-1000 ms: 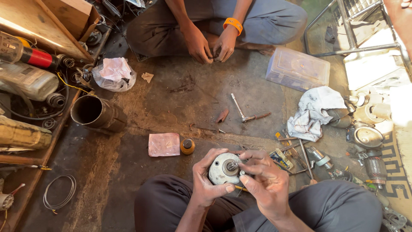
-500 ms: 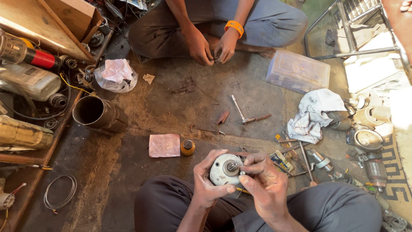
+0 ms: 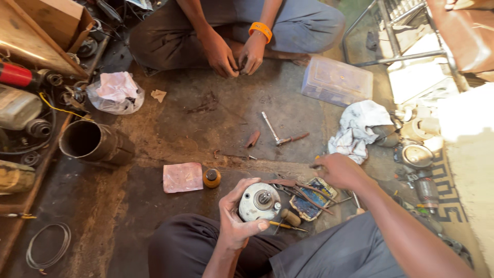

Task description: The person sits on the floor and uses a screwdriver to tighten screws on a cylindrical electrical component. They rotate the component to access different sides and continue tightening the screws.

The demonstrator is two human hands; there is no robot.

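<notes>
My left hand (image 3: 234, 219) grips a round grey metal motor housing (image 3: 257, 202) with a geared shaft at its centre, held over my lap. My right hand (image 3: 339, 170) is stretched out to the right over the floor, fingers curled above a cluster of small tools (image 3: 309, 198): pliers, a flat blue tin and a screwdriver with a wooden handle (image 3: 288, 219). Whether the right hand pinches anything is unclear. A white rag (image 3: 357, 128) lies just beyond it.
Across from me a seated person's hands (image 3: 234, 54) work on a small part. Between us lie a small hammer (image 3: 275, 131), a pink card (image 3: 182, 176), a small amber bottle (image 3: 211, 177). A clear plastic box (image 3: 337, 80), a metal pipe (image 3: 90, 141), and motor parts (image 3: 417, 154) lie around.
My right hand has left the motor housing and swung out to the right over the tools. My left hand keeps hold of the housing.
</notes>
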